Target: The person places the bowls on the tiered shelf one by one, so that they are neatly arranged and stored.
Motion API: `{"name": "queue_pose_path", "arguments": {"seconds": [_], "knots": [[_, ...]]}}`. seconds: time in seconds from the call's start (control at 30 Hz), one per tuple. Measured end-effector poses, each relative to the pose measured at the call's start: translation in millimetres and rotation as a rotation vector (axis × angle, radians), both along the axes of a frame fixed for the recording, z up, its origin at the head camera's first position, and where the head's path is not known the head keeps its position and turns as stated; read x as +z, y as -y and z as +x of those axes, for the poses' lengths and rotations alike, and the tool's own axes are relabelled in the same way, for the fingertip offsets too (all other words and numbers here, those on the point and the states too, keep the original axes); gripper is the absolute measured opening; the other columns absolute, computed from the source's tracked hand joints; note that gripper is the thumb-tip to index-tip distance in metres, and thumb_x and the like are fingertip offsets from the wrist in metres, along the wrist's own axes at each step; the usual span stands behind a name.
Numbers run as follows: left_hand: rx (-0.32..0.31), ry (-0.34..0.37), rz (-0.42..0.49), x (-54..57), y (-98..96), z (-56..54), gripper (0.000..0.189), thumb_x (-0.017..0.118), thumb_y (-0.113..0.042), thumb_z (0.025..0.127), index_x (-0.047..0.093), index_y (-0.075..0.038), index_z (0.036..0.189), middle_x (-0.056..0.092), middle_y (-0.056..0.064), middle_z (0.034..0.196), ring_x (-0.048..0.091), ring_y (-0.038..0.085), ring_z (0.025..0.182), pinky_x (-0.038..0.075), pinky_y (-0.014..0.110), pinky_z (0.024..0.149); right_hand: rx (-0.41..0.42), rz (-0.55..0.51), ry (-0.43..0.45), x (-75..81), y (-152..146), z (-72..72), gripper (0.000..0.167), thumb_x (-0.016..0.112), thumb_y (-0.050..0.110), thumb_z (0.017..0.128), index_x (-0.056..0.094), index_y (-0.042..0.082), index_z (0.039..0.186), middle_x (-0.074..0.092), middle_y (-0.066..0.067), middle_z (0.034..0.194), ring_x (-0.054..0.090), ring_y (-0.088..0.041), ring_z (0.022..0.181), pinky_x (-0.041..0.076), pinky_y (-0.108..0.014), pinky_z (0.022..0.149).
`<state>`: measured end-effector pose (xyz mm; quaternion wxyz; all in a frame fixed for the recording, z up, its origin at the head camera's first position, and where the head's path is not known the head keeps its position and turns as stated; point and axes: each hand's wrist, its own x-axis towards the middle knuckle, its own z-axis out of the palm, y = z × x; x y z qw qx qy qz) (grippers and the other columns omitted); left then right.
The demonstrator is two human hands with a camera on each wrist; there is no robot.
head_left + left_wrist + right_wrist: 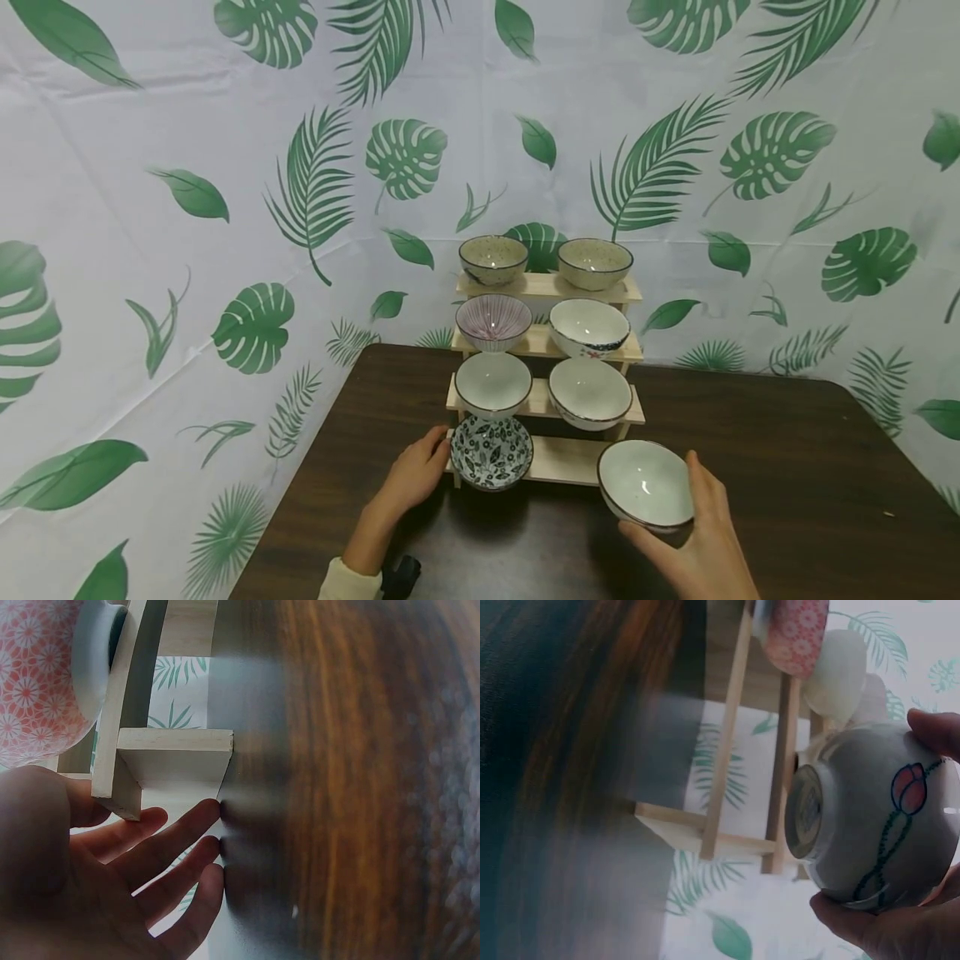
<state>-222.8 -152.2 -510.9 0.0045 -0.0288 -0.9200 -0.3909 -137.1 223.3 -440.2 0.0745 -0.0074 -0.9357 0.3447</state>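
Note:
My right hand (712, 533) grips a white bowl (645, 483) with a dark rim, thumb and fingers on opposite sides. In the right wrist view that bowl (870, 817) shows a red tulip on a green stem and its round foot. It is held in front of the right end of a tiered wooden rack's lowest shelf (562, 460). My left hand (416, 471) holds that shelf's left end (116, 796) between thumb and index finger; the other fingertips meet the table. Beside it sits a bowl (491, 454), dark leaf pattern inside, red flowers outside.
Two pale bowls, one left (493, 383) and one right (590, 392), stand one tier up. Above them are a purple-striped bowl (493, 321) and a white bowl (590, 325). Two speckled bowls, left (492, 258) and right (595, 262), top the rack. A leaf-print cloth (480, 125) hangs behind the dark table (787, 467).

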Motion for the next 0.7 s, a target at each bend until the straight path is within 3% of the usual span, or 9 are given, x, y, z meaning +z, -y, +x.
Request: {"name": "queue_pose_path", "arguments": {"seconds": [0.2, 0.47, 0.7], "knots": [[-0.007, -0.009, 0.0, -1.1, 0.2, -0.9, 0.045, 0.042, -0.032, 0.11, 0.055, -0.009, 0.147, 0.071, 0.013, 0.129, 0.068, 0.037, 0.116, 0.052, 0.06, 0.091, -0.004, -0.031, -0.028, -4.6, 4.9, -3.3, 0.134, 0.091, 0.046, 0.075, 0.002, 0.006, 0.166, 0.024, -0.033, 0.159, 0.042, -0.054, 0.131, 0.043, -0.073, 0.094], [-0.002, 0.002, 0.002, -0.5, 0.4, -0.7, 0.046, 0.041, -0.033, 0.111, 0.055, -0.009, 0.147, 0.071, 0.014, 0.13, 0.068, 0.037, 0.117, 0.052, 0.06, 0.092, 0.014, -0.031, 0.072, -7.4, 9.1, -14.4, 0.135, 0.085, 0.057, 0.079, -0.005, 0.006, 0.166, 0.017, -0.034, 0.162, 0.038, -0.055, 0.136, 0.042, -0.074, 0.098], [0.005, 0.01, -0.001, -1.1, 0.7, -0.3, 0.047, 0.041, -0.034, 0.111, 0.053, -0.009, 0.149, 0.07, 0.014, 0.133, 0.066, 0.038, 0.12, 0.051, 0.061, 0.095, 0.039, -0.023, 0.104, -15.4, 15.3, -21.5, 0.136, 0.083, 0.061, 0.079, -0.006, 0.006, 0.166, 0.016, -0.032, 0.162, 0.038, -0.053, 0.137, 0.044, -0.071, 0.099]]}}
